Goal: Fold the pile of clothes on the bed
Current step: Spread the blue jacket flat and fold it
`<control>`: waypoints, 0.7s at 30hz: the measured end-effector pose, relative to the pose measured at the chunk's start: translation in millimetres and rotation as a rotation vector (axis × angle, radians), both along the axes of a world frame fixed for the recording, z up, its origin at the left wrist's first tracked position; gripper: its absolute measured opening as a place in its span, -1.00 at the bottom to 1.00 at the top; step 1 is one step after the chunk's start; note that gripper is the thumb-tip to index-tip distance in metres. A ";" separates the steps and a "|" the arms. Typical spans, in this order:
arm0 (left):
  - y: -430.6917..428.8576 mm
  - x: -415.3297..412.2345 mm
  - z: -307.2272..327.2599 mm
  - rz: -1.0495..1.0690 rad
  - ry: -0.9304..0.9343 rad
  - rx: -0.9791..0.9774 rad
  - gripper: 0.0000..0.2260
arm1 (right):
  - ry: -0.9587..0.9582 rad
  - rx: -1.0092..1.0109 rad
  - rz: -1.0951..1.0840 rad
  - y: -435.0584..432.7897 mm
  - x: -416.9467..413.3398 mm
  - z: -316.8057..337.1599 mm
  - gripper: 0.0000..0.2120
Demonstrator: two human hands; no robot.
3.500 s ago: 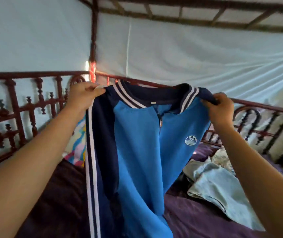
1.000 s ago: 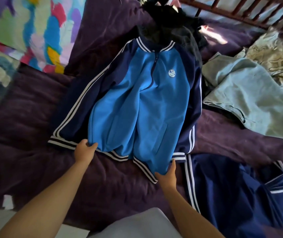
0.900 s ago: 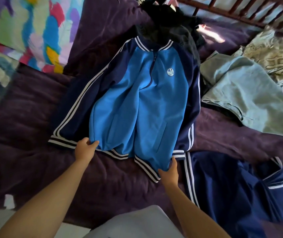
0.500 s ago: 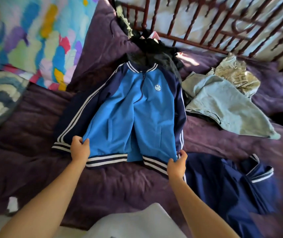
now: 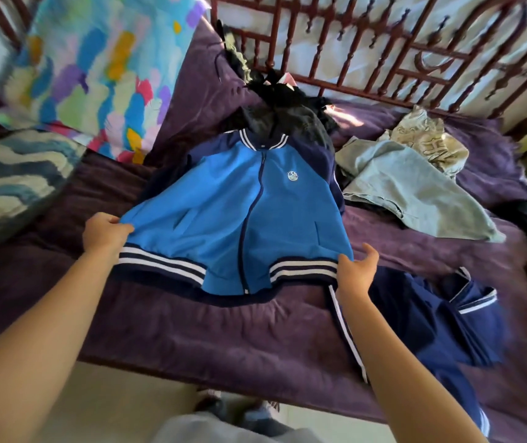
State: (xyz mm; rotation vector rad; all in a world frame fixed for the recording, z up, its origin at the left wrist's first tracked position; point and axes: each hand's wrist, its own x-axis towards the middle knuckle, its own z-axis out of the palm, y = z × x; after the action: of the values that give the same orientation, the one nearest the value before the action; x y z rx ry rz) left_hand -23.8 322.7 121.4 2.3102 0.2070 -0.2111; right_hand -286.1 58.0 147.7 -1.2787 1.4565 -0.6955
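Observation:
A blue zip jacket (image 5: 223,212) with navy sleeves and a white-striped hem lies front up on the purple bedspread (image 5: 191,330). My left hand (image 5: 105,235) grips its left side just above the hem. At the hem's right corner my right hand (image 5: 356,270) has loosely spread fingers, only the thumb touching the fabric. Both sleeves are mostly hidden under the body. More clothes lie around: a navy garment with white stripes (image 5: 431,314) at the right, a pale grey-green one (image 5: 415,187), a beige patterned one (image 5: 431,145) and a dark heap (image 5: 287,116) behind the collar.
A colourful pillow (image 5: 96,75) and a wavy blue-grey pillow (image 5: 6,180) lie at the left. A dark red carved bed rail (image 5: 383,59) runs along the far side. The bed's front edge (image 5: 159,366) lies below my arms, with pale floor beyond it.
The jacket, held up earlier, now lies on the bed. Its hem has been drawn toward me and spread wider, the sleeves have gone under it, and my right hand has loosened.

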 end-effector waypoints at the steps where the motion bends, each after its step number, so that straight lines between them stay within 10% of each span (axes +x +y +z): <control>1: 2.4 -2.3 -2.6 -0.008 0.006 0.013 -0.87 | 0.005 0.010 0.010 6.6 -0.7 -1.5 -0.56; 8: 46.1 -3.9 -15.1 -0.089 0.031 0.271 -0.84 | 0.203 0.103 -0.093 36.4 -44.2 -39.4 -0.57; 21: -16.7 -62.1 -54.5 -0.394 0.119 0.574 -0.56 | 0.728 0.194 0.430 11.0 -34.5 -80.0 -0.64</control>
State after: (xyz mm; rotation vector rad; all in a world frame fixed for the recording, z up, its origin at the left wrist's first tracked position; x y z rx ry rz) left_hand -85.9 305.9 66.9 2.8980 -0.1566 -0.5474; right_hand -320.6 69.0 67.7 -1.7057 1.6677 0.2290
